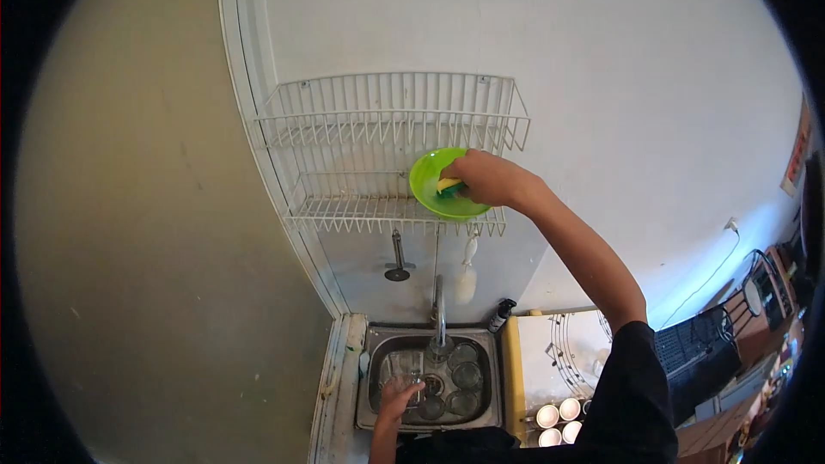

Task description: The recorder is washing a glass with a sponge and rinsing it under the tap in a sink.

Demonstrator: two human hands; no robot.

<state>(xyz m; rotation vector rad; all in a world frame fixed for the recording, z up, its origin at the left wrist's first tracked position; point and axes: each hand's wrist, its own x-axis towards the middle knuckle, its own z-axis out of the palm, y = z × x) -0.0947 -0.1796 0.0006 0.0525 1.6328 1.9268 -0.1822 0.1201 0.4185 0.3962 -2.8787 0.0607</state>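
Note:
My right hand (493,177) grips a yellow-and-green sponge (450,187) inside a lime green bowl (425,171). The bowl rests on the lower shelf of a white wire dish rack (361,206) on the wall. Down at the left side of the steel sink (492,380), my left hand (394,397) is around a clear glass (416,385), partly hidden by the fingers. Several more clear drinking glasses (466,374) stand in the right half and front of the basin. A chrome faucet (440,316) arches over the sink's back edge.
A black pump bottle (502,316) stands at the sink's back right corner. Right of it is a yellow-edged counter (514,367) with several white cups (548,416). A dark strainer-like tool (397,264) and a white pouch (471,250) hang below the rack. A wall (193,238) borders the left.

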